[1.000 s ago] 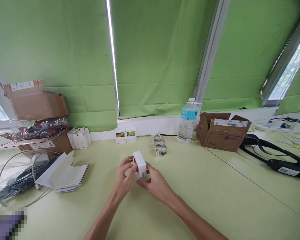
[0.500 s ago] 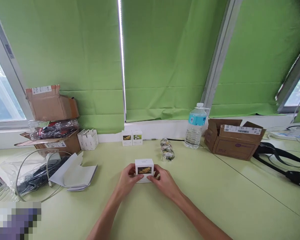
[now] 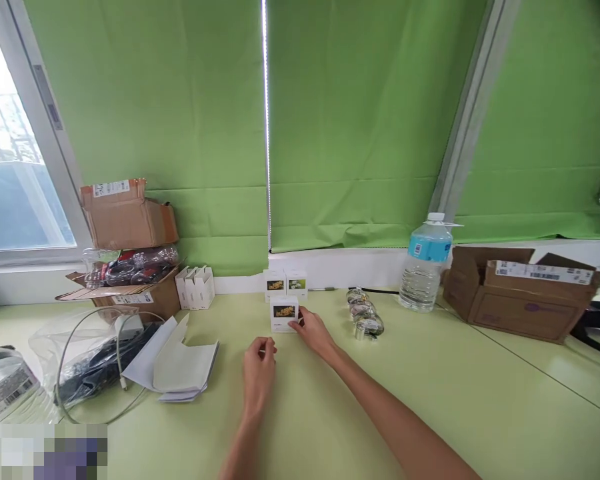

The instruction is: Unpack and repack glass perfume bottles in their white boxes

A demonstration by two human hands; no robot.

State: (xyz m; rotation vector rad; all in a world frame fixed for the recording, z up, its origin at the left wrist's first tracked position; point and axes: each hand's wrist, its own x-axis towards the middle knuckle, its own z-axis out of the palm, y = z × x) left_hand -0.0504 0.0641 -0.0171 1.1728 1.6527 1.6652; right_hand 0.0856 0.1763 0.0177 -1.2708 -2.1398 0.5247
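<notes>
Although the left hand (image 3: 259, 377) holds nothing, its fingers (image 3: 261, 348) are curled loosely together just above the pale green table (image 3: 480, 400). The right hand (image 3: 313, 331) is farther out, its fingers (image 3: 300, 322) against the right side of an upright white box (image 3: 283, 323) with a yellow-flower picture on its front. That hand hides the far grip, so I cannot tell whether the fingers are clamped on the box or only touching it. Pressure from one side could tip or slide the box into the two small picture boxes (image 3: 285, 284) just behind it, one yellow-flowered and one white-flowered, making three in all. A careless sweep to the right could also disturb the three round glass containers (image 3: 363, 313) in a short row, and the one water bottle (image 3: 424, 263) stands beyond them. On the left lie one folded white paper (image 3: 183, 360) and one clear plastic bag (image 3: 100, 360) holding a black cable, with a white cable (image 3: 80, 347) looped across it. Farther back stand three white cartons (image 3: 195, 288) and two cardboard boxes (image 3: 130, 223), stacked, with a third cardboard box (image 3: 520, 297) at the right. Green roller blinds (image 3: 355, 133) close off the far wall.
</notes>
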